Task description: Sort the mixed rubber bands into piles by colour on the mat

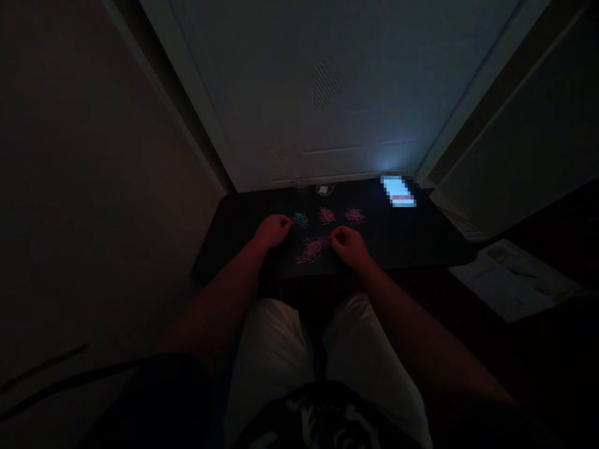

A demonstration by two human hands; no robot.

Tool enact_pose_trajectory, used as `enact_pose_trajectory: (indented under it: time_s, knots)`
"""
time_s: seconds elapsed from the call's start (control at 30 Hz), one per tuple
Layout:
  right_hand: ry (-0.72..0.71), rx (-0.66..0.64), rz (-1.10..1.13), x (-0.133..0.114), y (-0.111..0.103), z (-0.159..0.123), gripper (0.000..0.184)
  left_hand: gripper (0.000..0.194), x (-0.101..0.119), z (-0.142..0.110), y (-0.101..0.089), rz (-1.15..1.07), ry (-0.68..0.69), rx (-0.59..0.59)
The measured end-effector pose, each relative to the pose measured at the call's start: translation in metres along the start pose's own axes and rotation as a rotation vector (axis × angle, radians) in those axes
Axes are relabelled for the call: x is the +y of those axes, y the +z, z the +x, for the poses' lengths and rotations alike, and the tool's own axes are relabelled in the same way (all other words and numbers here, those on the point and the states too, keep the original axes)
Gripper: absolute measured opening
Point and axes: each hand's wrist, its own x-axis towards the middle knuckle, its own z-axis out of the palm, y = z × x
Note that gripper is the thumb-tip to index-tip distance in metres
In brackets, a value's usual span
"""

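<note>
The light is dim. My left hand (274,231) is closed in a pinch at the left edge of a small pile of blue thin strips (300,219). What its fingertips hold, if anything, is too small to make out. At the right edge of a larger pile of pink and purple thin strips (311,249), my right hand (349,246) is also closed, thumb against forefinger. Whether a strip sits between those fingers is hidden. Behind the larger pile lie a reddish-pink pile of strips (327,216) and a purple pile of strips (354,216).
All the piles lie on a low dark table (402,243). A lit phone-like screen (398,191), blurred out, glows at the back right. A small clear dish (324,189) stands near the pale panel (374,93) behind. Papers (515,280) lie to the right, below table level.
</note>
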Motion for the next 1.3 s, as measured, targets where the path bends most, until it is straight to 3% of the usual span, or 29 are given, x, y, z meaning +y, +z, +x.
enact_pose_trajectory:
  time_s: [0.1, 0.43, 0.73, 0.9, 1.3]
  knots:
    - [0.008, 0.006, 0.037, 0.0, -0.002, 0.002, 0.007, 0.02, 0.006, -0.004, 0.006, -0.041, 0.101, -0.097]
    - [0.02, 0.02, 0.104, 0.004, -0.004, 0.003, 0.014, 0.023, 0.028, -0.012, 0.015, -0.195, 0.089, 0.029]
    - [0.008, -0.058, 0.158, 0.006, -0.003, 0.004, 0.017, 0.035, 0.058, -0.037, 0.035, -0.357, 0.232, -0.011]
    - [0.004, -0.059, 0.19, 0.006, -0.003, 0.004, 0.019, 0.023, 0.073, -0.034, 0.035, -0.356, 0.258, -0.058]
    - [0.0, -0.066, 0.148, 0.003, 0.001, 0.004, 0.014, 0.018, 0.063, -0.042, 0.034, -0.409, 0.139, 0.034]
